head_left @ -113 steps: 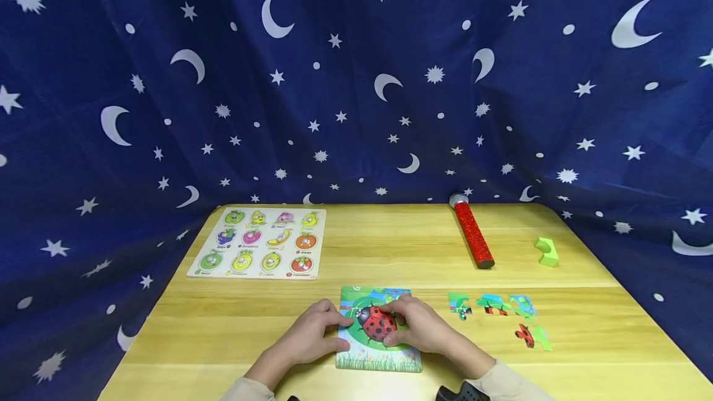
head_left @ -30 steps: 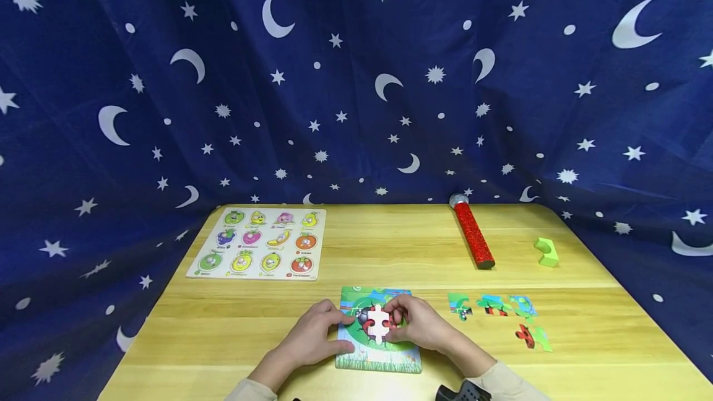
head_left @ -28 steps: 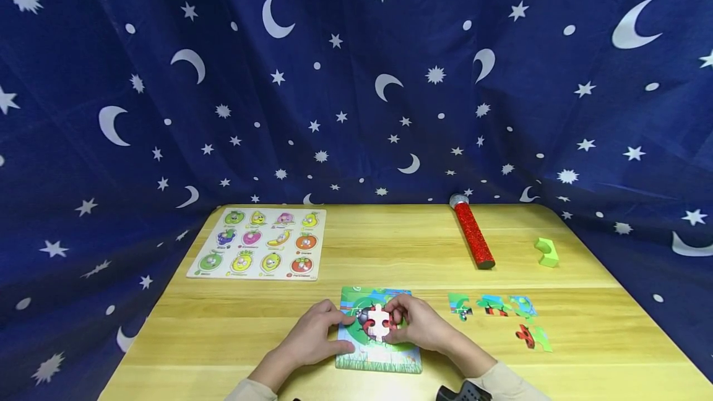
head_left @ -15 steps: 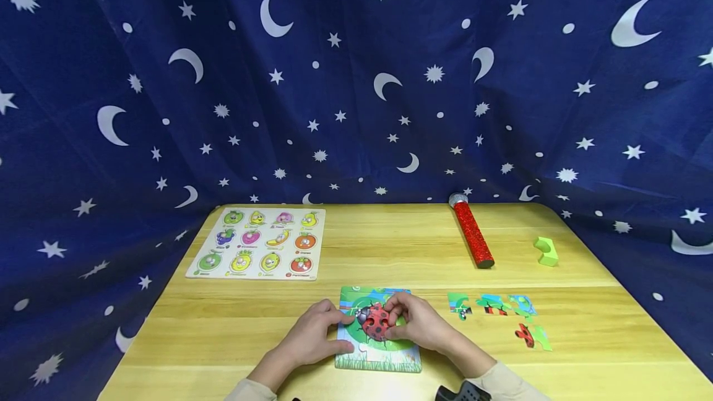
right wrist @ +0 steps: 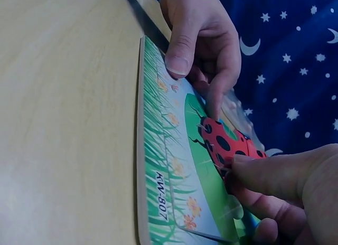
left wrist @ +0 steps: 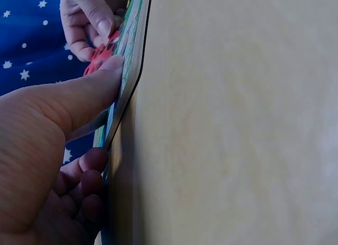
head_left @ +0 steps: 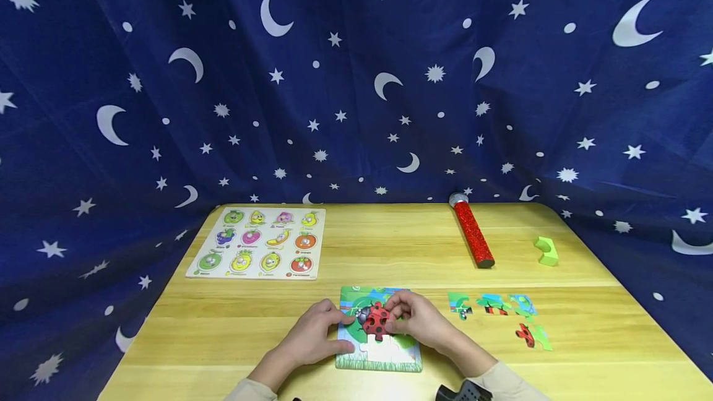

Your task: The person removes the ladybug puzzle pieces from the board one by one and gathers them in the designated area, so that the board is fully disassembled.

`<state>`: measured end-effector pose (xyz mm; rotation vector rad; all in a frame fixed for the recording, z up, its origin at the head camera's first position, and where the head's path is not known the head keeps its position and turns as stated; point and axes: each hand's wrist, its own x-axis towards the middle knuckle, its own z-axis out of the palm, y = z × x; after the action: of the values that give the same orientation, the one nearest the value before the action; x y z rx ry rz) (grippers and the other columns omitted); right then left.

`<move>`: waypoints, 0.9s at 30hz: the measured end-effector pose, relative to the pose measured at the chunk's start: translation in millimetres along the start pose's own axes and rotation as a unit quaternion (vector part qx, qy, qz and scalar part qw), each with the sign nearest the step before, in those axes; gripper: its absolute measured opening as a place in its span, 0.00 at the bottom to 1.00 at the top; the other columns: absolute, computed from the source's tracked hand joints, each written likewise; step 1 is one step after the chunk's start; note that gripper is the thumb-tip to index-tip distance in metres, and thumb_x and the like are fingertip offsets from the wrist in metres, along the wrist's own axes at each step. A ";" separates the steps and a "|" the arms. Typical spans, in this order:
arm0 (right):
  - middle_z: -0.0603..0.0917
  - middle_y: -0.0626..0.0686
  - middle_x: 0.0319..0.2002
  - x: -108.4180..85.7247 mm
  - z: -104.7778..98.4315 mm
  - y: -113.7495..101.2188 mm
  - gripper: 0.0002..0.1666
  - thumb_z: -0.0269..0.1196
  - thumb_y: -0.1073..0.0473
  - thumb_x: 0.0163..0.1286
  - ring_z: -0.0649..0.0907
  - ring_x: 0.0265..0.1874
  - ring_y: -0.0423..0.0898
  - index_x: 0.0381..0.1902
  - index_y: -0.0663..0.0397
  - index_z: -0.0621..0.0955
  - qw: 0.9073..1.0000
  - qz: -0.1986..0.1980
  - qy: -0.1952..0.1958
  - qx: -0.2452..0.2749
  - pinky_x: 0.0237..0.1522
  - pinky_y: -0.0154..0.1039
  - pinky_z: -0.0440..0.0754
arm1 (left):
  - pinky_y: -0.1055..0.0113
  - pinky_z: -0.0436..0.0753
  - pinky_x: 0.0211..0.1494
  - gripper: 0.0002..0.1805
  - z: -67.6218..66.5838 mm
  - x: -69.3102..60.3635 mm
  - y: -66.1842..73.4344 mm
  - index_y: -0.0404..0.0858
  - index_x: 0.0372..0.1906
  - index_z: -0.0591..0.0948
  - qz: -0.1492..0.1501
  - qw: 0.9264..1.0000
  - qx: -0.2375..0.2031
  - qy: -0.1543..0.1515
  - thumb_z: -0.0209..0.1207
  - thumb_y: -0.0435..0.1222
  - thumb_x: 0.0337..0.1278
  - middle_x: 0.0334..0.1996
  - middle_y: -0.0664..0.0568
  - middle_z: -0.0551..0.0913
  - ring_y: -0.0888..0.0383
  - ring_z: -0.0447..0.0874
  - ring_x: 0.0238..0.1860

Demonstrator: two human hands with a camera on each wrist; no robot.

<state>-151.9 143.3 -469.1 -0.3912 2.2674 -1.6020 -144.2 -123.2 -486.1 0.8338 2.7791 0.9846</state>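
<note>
Head view, lower centre: the right hand [head_left: 420, 323] pinches a red puzzle piece [head_left: 377, 327] over a board [head_left: 379, 366] whose left edge the left hand [head_left: 315, 334] touches, fingers parted. Only the right wrist view shows "KW-807" lettering [right wrist: 161, 196].

On ladybug puzzle board [right wrist: 182, 160], along grassy near edge: reads "KW-807" [right wrist: 161, 196] in dark characters. On fruit board [head_left: 260, 252], beyond and left of ladybug puzzle board: bears rows of captions [head_left: 304, 252], too small to read surely.
</note>
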 end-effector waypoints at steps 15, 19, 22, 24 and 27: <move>0.81 0.59 0.35 -2.2 0.7 2.2 0.23 0.71 0.70 0.55 0.75 0.27 0.38 0.47 0.65 0.76 0.999 -0.021 -0.011 -0.025 0.30 0.28 0.72 | 0.74 0.66 0.38 0.27 -1.1 -0.8 1.6 0.49 0.52 0.86 -0.006 1.000 -0.004 -0.005 0.69 0.56 0.47 0.35 0.62 0.74 0.69 0.62 0.34; 0.80 0.59 0.35 -2.7 0.7 2.2 0.25 0.72 0.70 0.54 0.71 0.24 0.36 0.48 0.64 0.74 0.999 -0.020 -0.020 -0.039 0.28 0.28 0.71 | 0.74 0.65 0.37 0.27 -1.5 -1.3 2.3 0.49 0.52 0.86 -0.008 1.000 -0.007 -0.006 0.69 0.56 0.47 0.35 0.62 0.73 0.69 0.62 0.33; 0.79 0.58 0.35 -3.0 1.1 1.8 0.26 0.72 0.70 0.54 0.69 0.23 0.35 0.49 0.64 0.73 0.998 -0.023 -0.023 -0.048 0.27 0.28 0.70 | 0.74 0.65 0.37 0.27 -1.7 -1.6 2.8 0.49 0.52 0.86 -0.006 1.000 -0.007 -0.005 0.69 0.56 0.47 0.35 0.62 0.73 0.69 0.62 0.33; 0.79 0.57 0.35 -3.1 1.5 1.7 0.26 0.72 0.70 0.53 0.69 0.23 0.35 0.49 0.63 0.73 0.998 -0.025 -0.022 -0.056 0.27 0.28 0.70 | 0.74 0.65 0.37 0.27 -1.8 -1.7 3.2 0.49 0.52 0.86 -0.004 1.000 -0.006 -0.004 0.69 0.56 0.47 0.35 0.62 0.73 0.69 0.62 0.33; 0.79 0.56 0.34 -3.4 1.8 1.7 0.26 0.72 0.70 0.53 0.69 0.22 0.35 0.48 0.63 0.73 0.998 -0.028 -0.018 -0.062 0.27 0.28 0.70 | 0.74 0.66 0.38 0.27 -1.9 -1.6 3.4 0.49 0.52 0.86 -0.003 1.000 -0.006 -0.003 0.69 0.56 0.46 0.35 0.62 0.74 0.69 0.62 0.34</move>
<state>-148.1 143.7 -470.8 -0.5148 2.3552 -1.4713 -141.8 -122.8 -482.7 0.8257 2.7662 0.9955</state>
